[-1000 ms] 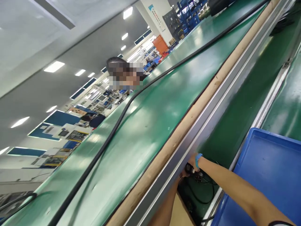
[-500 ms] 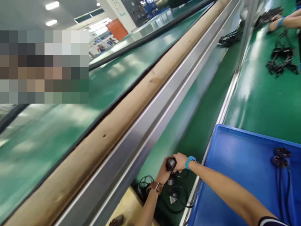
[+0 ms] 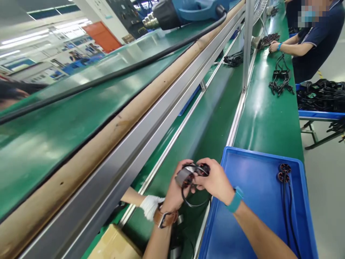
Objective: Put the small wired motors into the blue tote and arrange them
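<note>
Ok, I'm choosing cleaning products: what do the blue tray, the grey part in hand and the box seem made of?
Blue tray: probably moulded plastic, smooth and evenly coloured. Grey part: likely metal, from its satin shine, though blurred. Box: apparently cardboard, matte, with flat tan faces.

The left hand (image 3: pixel 174 190) and the right hand (image 3: pixel 217 183) are close together, one turned toward the other. The left forearm (image 3: pixel 158 241) rises steeply from the bottom edge of the view, and the left fingers are curled in a grip. The right forearm (image 3: pixel 260 230) comes slantwise from the lower right; the right fingers are bent toward the left hand, also gripping.
</note>
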A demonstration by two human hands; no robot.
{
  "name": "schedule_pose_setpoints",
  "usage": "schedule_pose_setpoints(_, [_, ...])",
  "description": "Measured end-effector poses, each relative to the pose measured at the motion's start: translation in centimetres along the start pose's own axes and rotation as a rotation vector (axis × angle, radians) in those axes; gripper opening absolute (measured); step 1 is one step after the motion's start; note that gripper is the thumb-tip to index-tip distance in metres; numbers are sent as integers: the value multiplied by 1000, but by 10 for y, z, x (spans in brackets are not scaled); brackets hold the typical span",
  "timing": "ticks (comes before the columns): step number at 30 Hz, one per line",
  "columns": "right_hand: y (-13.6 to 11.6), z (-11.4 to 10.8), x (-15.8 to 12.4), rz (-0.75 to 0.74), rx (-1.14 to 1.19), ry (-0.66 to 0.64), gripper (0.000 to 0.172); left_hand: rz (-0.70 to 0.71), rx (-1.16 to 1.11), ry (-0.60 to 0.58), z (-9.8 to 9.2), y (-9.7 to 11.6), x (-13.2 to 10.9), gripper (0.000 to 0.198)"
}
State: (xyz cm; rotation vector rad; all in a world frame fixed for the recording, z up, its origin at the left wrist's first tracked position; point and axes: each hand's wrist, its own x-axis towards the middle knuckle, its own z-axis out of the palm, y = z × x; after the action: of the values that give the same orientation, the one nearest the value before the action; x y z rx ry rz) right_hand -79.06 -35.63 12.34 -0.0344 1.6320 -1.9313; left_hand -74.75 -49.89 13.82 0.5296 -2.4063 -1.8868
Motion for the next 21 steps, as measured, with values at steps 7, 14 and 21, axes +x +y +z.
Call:
schedule_pose_setpoints(7, [41,-123,-70,-57,-161,430,56,324,240,-410,123,-11,-10,39])
schedule_pose_setpoints(14, [139,-208,-52,108,-222,750,80,119,646,-567,225,-89,11,66])
schedule_pose_setpoints(21, [92,-159,-62,-206,-1162,837,78,275,679,-431,198,-75,-45,119])
